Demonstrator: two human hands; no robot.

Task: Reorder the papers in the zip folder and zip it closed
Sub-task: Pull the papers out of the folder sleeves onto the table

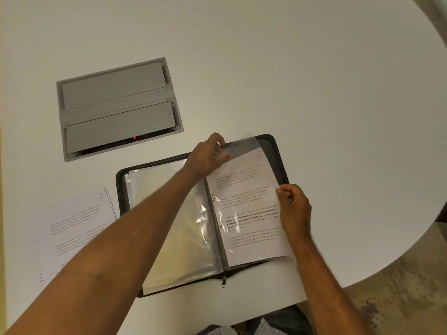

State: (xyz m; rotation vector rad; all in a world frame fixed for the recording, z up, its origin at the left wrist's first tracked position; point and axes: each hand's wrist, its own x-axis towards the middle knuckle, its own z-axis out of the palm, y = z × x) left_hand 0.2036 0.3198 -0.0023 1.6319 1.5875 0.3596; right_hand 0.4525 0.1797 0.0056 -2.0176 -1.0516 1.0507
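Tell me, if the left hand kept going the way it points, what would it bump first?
Probably nothing soon. The left hand points up past the folder's top edge, where only bare table shows, though depth is unclear.

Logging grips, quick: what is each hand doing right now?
Left hand: pinches the clear sleeve top edge.
Right hand: grips the sheet marked 8 at its right edge.

Two hands (pixel 208 155) (pixel 294 209), one open zip folder (pixel 278 151), one loose paper stack (pixel 77 226), one grey hatch (pixel 118 108).

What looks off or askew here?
Nothing damaged. The sheet marked 8 sits skewed, half out of its clear sleeve, right edge overhanging the zip folder. Loose papers lie fanned beside it.
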